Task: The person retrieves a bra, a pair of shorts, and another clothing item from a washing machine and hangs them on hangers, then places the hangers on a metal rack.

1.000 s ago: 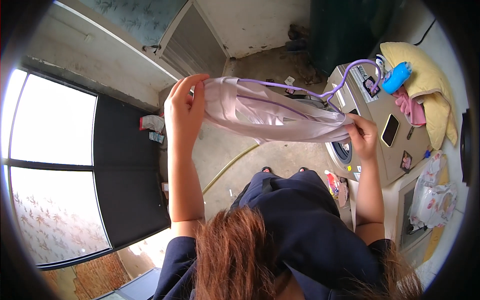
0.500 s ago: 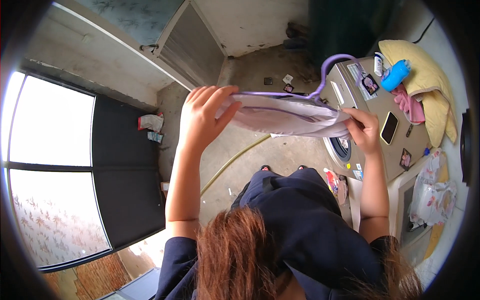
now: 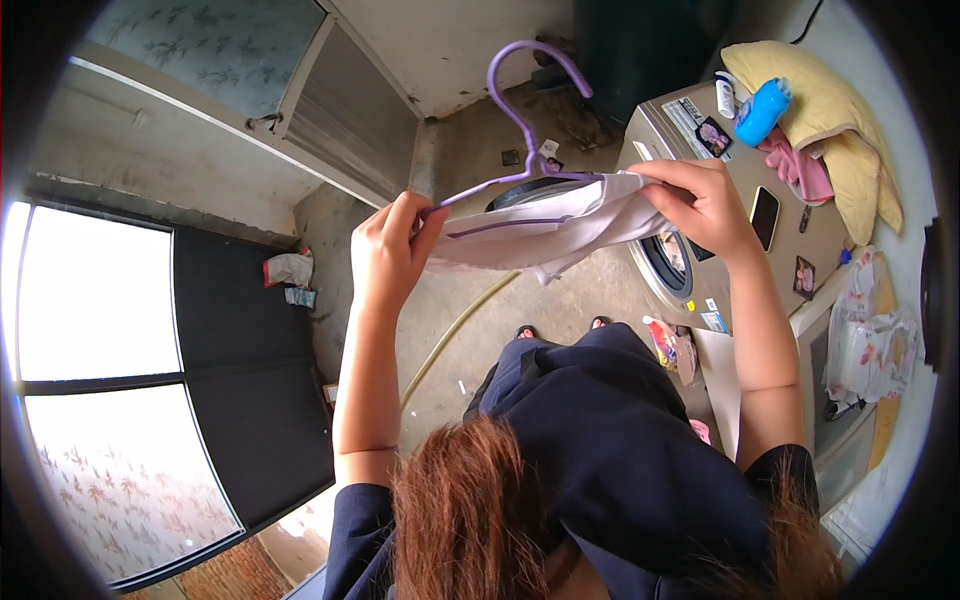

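In front of me a purple clothes hanger (image 3: 530, 130) is held up, its hook pointing away to the far side. A thin white garment (image 3: 600, 215) hangs along its bar, and part of the purple bar shows against the cloth. My left hand (image 3: 392, 250) is closed round the hanger's left end and the cloth there. At the other end my right hand (image 3: 708, 208) pinches the garment's upper edge between thumb and fingers. The hanger's right tip is hidden by cloth and fingers. What kind of garment it is I cannot tell.
On the right stands a front-loading washing machine (image 3: 665, 180); on it lie a blue bottle (image 3: 763, 112), a white tube (image 3: 725, 95), pink gloves (image 3: 795, 170), a phone (image 3: 765, 218) and a yellow cushion (image 3: 800, 70). A yellowish hose (image 3: 450, 335) crosses the floor. Dark-framed windows (image 3: 100, 300) are on the left.
The hanger's hook has swung left and stands higher in view. My left fingers have closed round its end. My right hand has shifted slightly left and up, still pinching the garment.
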Available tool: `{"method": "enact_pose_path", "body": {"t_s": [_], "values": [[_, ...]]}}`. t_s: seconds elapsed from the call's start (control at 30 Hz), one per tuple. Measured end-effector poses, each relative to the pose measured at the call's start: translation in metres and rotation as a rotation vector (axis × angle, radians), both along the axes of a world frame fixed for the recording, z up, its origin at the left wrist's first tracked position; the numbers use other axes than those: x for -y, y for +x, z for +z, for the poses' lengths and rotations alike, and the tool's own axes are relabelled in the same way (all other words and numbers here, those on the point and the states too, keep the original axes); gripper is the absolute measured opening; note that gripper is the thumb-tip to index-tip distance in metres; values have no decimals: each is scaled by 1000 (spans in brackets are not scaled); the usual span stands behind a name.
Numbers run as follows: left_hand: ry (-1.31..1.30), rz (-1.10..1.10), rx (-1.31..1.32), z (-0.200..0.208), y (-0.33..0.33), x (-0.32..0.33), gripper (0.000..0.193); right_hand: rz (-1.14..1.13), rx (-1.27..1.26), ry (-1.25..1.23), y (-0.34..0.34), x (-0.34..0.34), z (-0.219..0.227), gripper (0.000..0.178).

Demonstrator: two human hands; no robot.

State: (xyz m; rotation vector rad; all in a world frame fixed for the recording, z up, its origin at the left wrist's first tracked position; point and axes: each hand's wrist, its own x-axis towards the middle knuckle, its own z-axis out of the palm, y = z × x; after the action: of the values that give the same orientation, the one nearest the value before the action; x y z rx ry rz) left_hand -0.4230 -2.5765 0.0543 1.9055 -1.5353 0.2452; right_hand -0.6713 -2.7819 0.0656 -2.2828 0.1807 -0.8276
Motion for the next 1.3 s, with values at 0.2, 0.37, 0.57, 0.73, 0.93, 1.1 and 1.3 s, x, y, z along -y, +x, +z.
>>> {"method": "enact_pose_path", "body": {"t_s": [0.2,0.37,0.57,0.73,0.93,1.1,1.3], "values": [[47,-30,-4,0,-2,0,11,76,-28,-44,16,-8,5,17],[-20,53,-90,5,15,-16,4,-4,-116,-194,15,8,0,17],[-60,89,-128,8,27,-26,5,-18,-158,66,4,22,-2,24],[-82,100,-206,6,32,-30,8,96,-86,630,2,30,-10,22],[-62,100,-261,4,36,-32,11,26,-50,649,3,29,-21,18],[-53,122,-278,5,43,-36,14,-138,16,401,12,15,-16,20],[-64,115,-292,6,50,-48,13,-137,72,276,18,8,-12,25]]}}
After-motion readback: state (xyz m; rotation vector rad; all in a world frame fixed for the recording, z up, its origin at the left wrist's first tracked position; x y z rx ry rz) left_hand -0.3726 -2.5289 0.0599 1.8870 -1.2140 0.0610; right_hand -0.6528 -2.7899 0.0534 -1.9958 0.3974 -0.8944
